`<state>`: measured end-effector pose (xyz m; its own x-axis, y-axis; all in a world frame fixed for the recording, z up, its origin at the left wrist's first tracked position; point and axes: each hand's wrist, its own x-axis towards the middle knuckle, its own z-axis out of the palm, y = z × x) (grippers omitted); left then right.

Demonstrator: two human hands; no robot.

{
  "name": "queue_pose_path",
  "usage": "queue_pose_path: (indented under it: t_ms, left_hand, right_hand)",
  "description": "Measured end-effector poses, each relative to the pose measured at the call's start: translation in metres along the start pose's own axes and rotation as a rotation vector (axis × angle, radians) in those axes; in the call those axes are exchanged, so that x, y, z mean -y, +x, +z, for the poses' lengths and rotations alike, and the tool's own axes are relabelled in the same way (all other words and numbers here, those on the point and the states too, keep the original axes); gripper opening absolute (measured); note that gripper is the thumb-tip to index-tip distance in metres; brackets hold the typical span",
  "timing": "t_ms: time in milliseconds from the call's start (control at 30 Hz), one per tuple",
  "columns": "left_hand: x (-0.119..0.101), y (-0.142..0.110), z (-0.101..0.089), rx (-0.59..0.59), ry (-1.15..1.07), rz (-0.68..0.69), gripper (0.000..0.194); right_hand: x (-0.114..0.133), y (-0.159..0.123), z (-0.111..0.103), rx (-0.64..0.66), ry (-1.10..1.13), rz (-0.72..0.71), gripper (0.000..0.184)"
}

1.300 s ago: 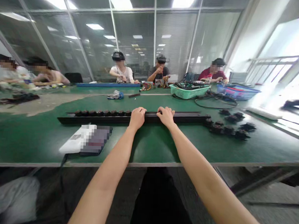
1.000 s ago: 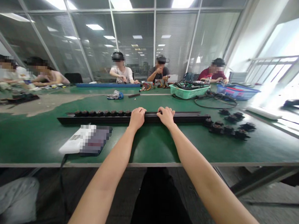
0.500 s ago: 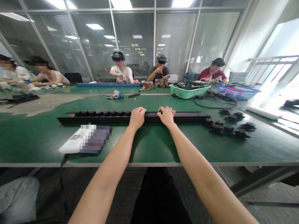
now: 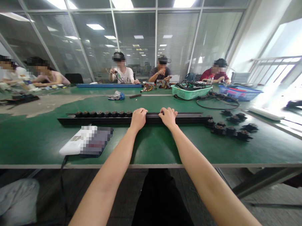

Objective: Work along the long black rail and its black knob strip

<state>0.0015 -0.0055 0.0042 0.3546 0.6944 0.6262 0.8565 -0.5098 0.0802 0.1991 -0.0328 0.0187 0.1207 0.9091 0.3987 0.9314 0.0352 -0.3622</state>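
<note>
A long black rail (image 4: 188, 119) lies across the green table (image 4: 154, 144). Several round black parts (image 4: 103, 114) sit in a row along its left half. My left hand (image 4: 138, 118) rests on the rail's middle with its fingers curled over the top edge. My right hand (image 4: 168, 117) grips the rail just to the right, its fingers hooked over the far side. Both arms are stretched out straight.
Loose black round parts (image 4: 230, 127) lie at the rail's right end. A white and dark flat package (image 4: 87, 141) sits near the front left. At the back are a green basket (image 4: 190, 91), a blue tray (image 4: 239, 92), cables (image 4: 218, 102), and several seated people.
My hands and the rail have stayed in place. A person at the far side has raised a hand.
</note>
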Motion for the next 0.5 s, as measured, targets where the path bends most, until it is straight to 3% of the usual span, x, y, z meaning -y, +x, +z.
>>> queue_pose_path:
  t_ms: [500]
  left_hand:
    - [-0.0003,-0.0004,-0.0002,-0.026,-0.019,0.014,0.039]
  right_hand:
    - [0.0016,-0.0012,-0.0001,-0.014,-0.017,0.009,0.028]
